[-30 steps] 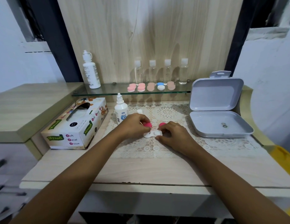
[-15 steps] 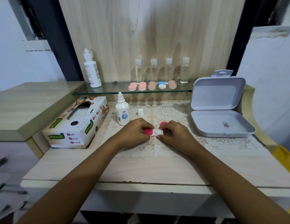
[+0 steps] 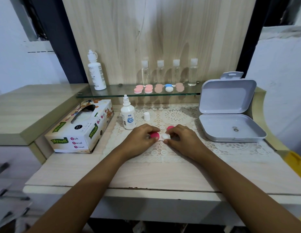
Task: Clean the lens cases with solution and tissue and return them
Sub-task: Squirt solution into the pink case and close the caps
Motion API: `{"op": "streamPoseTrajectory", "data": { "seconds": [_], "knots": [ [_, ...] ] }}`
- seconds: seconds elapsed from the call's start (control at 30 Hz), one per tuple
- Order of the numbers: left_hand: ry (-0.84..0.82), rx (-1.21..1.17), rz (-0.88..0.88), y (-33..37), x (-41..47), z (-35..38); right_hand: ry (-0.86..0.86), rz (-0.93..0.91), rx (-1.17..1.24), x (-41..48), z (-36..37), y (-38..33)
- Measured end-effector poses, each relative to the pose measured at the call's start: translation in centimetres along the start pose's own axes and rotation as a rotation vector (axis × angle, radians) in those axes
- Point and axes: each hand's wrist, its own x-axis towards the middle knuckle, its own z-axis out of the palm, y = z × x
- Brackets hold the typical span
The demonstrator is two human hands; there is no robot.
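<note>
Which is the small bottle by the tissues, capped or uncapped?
Uncapped: the bottle shows a bare nozzle; a white cap stands beside it on the mat.

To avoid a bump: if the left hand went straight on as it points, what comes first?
Probably the white lens case, held by the right hand; the left hand, holding a pink cap, is beside it.

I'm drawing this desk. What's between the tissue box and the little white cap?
A small white bottle stands there, upright on the lace mat, in the head view.
</note>
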Motion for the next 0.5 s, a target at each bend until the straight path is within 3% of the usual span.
{"op": "streamPoseTrajectory", "data": {
  "seconds": [0.17,0.5],
  "knots": [
    [0.033,-0.079,-0.021,-0.17,-0.48,0.2,0.007,0.008,-0.004,0.02,0.09,0.01],
    [0.092,0.005,0.025,-0.33,-0.66,0.16,-0.007,-0.007,-0.038,0.03,0.16,0.22]
  ]
}}
